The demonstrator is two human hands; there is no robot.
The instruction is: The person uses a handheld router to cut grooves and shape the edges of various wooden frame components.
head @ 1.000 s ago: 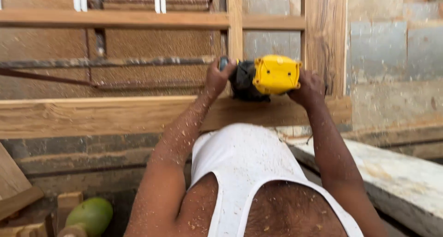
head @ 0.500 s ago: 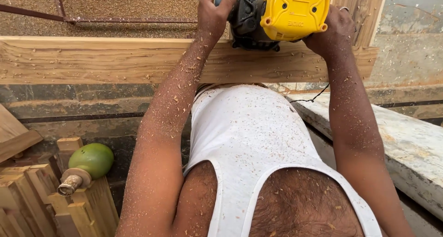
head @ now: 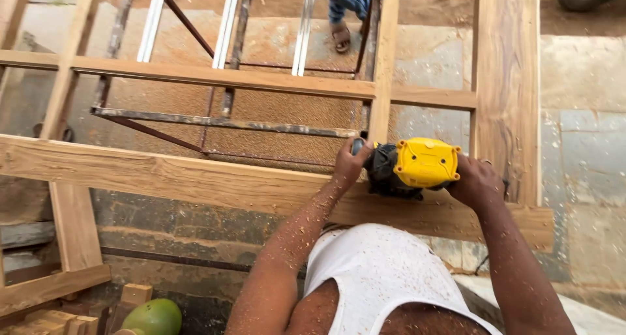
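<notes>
A yellow and black power tool (head: pixel 409 167) rests on the near rail of a wooden frame (head: pixel 195 178), close to where an upright bar meets it. My left hand (head: pixel 351 164) grips the tool's side handle on the left. My right hand (head: pixel 476 182) is closed around the tool's right side. Both forearms are speckled with wood shavings. A white undershirt (head: pixel 385 276) fills the lower middle of the view.
A rusty metal stand (head: pixel 222 123) sits beneath the frame. Another person's sandalled foot (head: pixel 341 36) is at the top. A wide upright board (head: pixel 508 87) stands on the right. A green fruit (head: pixel 153 317) and wood offcuts (head: pixel 59 319) lie at the lower left.
The view has tilted up and back, so more of the frame and the ground beyond shows. The tool and both hands sit lower in view, still on the near rail.
</notes>
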